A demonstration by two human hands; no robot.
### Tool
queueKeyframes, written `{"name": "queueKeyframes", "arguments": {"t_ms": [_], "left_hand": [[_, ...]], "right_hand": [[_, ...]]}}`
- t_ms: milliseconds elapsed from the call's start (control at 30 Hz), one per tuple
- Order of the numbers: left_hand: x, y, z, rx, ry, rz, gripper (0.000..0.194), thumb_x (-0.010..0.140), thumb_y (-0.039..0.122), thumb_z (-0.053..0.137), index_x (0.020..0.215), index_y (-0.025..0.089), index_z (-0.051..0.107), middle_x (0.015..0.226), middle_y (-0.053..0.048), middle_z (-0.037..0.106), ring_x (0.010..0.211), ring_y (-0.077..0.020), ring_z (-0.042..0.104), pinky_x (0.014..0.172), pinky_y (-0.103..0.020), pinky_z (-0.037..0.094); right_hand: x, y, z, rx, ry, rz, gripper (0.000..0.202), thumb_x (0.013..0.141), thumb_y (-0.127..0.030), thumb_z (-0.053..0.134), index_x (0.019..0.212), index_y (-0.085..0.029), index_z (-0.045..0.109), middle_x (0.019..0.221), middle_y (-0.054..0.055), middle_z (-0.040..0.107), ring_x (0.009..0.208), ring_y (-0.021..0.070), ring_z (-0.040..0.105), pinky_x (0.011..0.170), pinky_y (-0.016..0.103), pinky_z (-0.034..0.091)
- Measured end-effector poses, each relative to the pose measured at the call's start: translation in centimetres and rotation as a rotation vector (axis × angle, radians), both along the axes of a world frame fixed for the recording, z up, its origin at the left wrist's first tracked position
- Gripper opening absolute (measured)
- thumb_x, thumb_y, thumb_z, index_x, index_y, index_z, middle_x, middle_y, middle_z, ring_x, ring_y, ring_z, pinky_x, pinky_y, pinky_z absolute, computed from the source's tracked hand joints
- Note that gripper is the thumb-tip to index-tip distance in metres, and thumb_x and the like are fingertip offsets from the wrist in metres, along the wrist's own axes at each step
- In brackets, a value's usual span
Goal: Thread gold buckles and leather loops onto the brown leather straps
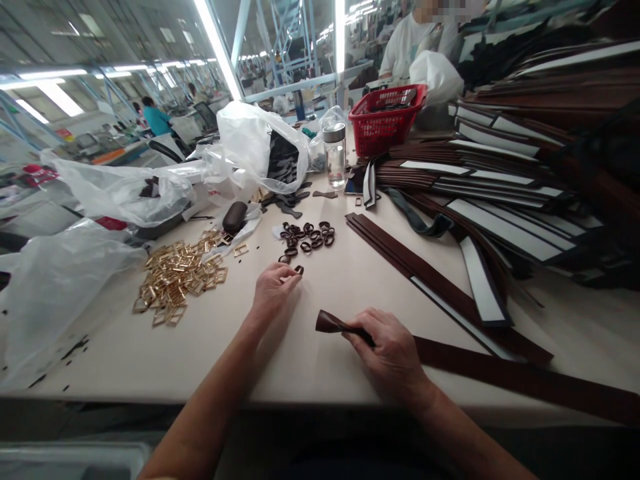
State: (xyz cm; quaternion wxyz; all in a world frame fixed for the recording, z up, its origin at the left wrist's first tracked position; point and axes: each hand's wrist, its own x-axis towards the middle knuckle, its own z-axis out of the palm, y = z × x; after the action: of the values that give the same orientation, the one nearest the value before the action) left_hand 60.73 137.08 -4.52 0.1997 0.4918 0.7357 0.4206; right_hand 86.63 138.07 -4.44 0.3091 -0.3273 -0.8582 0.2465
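Between its fingertips my left hand [274, 287] pinches a small dark brown loop [299, 270], just in front of a loose pile of similar loops [310, 235]. My right hand [387, 343] is closed around a long dark brown strap [520, 380]. The strap's end is folded or curled and sticks out to the left of the fingers, while its length runs off to the right along the table's front edge. A heap of gold buckles [180, 273] lies left of my left hand. More brown straps [400, 260] lie at an angle beyond my right hand.
Stacked straps with white strips [510, 227] fill the right side. At the back stand a clear bottle [336, 157] and a red basket [383, 123]. Plastic bags [115, 193] and a dark oval case [235, 217] are on the left. A person [417, 40] is behind the basket.
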Motion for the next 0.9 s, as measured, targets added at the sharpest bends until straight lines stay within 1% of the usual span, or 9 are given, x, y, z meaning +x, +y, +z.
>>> {"name": "queueKeyframes", "arguments": {"t_ms": [133, 233, 300, 433, 533, 633, 767, 833, 900], "left_hand": [[4.0, -3.9, 0.8, 0.018, -0.713, 0.017, 0.024, 0.071, 0.040, 0.080, 0.070, 0.017, 0.073, 0.098, -0.006, 0.071, 0.083, -0.0150, 0.060, 0.069, -0.024, 0.045], [7.0, -6.0, 1.4, -0.004, -1.008, 0.030, 0.030, 0.064, 0.041, 0.088, 0.068, 0.016, 0.071, 0.090, -0.004, 0.070, 0.076, -0.0109, 0.057, 0.066, -0.020, 0.044], [8.4, -6.5, 1.5, 0.007, -1.134, 0.052, 0.033, 0.061, 0.040, 0.091, 0.066, 0.016, 0.069, 0.078, -0.002, 0.068, 0.070, -0.0085, 0.056, 0.064, -0.017, 0.044], [9.3, -6.2, 1.4, 0.056, -1.245, 0.126, 0.035, 0.056, 0.036, 0.094, 0.068, 0.016, 0.068, 0.072, 0.001, 0.065, 0.065, -0.0068, 0.056, 0.061, -0.017, 0.044], [9.0, -6.0, 1.3, 0.043, -1.235, 0.110, 0.038, 0.056, 0.033, 0.094, 0.086, 0.019, 0.074, 0.082, 0.000, 0.069, 0.067, -0.0069, 0.058, 0.062, -0.017, 0.043], [8.4, -6.4, 1.2, -0.054, -1.201, -0.043, 0.043, 0.060, 0.029, 0.090, 0.100, 0.019, 0.076, 0.086, -0.004, 0.073, 0.072, -0.0107, 0.062, 0.063, -0.020, 0.042], [8.6, -7.7, 1.1, -0.211, -1.281, -0.344, 0.036, 0.055, 0.028, 0.089, 0.087, 0.016, 0.077, 0.069, -0.004, 0.071, 0.061, -0.0139, 0.061, 0.058, -0.025, 0.042], [9.4, -8.1, 1.0, -0.279, -1.382, -0.444, 0.037, 0.047, 0.032, 0.091, 0.077, 0.015, 0.076, 0.062, -0.002, 0.066, 0.052, -0.0125, 0.057, 0.053, -0.025, 0.040], [10.4, -8.0, 0.8, -0.338, -1.470, -0.452, 0.043, 0.040, 0.037, 0.093, 0.073, 0.015, 0.074, 0.060, -0.002, 0.065, 0.048, -0.0108, 0.053, 0.050, -0.024, 0.038]], "right_hand": [[0.0, -0.1, 0.3, 0.079, 0.094, -0.076, 0.003, 0.092, -0.022, 0.065, 0.090, -0.020, 0.064, 0.082, 0.002, 0.064, 0.079, 0.0199, 0.057, 0.074, 0.033, 0.038], [0.0, -0.2, 0.6, 0.117, 0.128, -0.116, 0.004, 0.093, -0.023, 0.064, 0.090, -0.020, 0.064, 0.081, 0.002, 0.065, 0.079, 0.0197, 0.058, 0.074, 0.033, 0.039], [0.0, -0.3, 0.8, 0.139, 0.121, -0.119, 0.005, 0.093, -0.022, 0.065, 0.089, -0.020, 0.064, 0.081, 0.002, 0.065, 0.079, 0.0194, 0.059, 0.074, 0.033, 0.039], [0.3, -0.7, 0.8, 0.146, 0.118, -0.073, 0.006, 0.093, -0.024, 0.064, 0.089, -0.020, 0.065, 0.082, 0.002, 0.066, 0.079, 0.0188, 0.059, 0.074, 0.033, 0.039], [1.0, -0.8, 0.9, 0.143, 0.116, -0.019, 0.006, 0.093, -0.024, 0.064, 0.090, -0.020, 0.066, 0.081, 0.002, 0.066, 0.079, 0.0184, 0.060, 0.074, 0.033, 0.039], [2.0, -1.0, 1.6, 0.082, 0.105, 0.079, 0.006, 0.094, -0.022, 0.063, 0.089, -0.020, 0.066, 0.081, 0.002, 0.067, 0.078, 0.0176, 0.060, 0.074, 0.032, 0.042], [3.6, -2.0, 3.2, -0.077, 0.122, 0.254, 0.008, 0.094, -0.022, 0.060, 0.092, -0.023, 0.068, 0.082, 0.002, 0.068, 0.078, 0.0168, 0.063, 0.072, 0.030, 0.048], [4.5, -2.6, 3.6, -0.137, 0.129, 0.262, 0.011, 0.094, -0.025, 0.059, 0.091, -0.025, 0.070, 0.084, 0.004, 0.069, 0.078, 0.0181, 0.064, 0.070, 0.030, 0.051], [5.4, -3.0, 3.2, -0.150, 0.126, 0.208, 0.013, 0.093, -0.031, 0.059, 0.089, -0.027, 0.071, 0.086, 0.005, 0.070, 0.079, 0.0202, 0.066, 0.069, 0.031, 0.052]]}}
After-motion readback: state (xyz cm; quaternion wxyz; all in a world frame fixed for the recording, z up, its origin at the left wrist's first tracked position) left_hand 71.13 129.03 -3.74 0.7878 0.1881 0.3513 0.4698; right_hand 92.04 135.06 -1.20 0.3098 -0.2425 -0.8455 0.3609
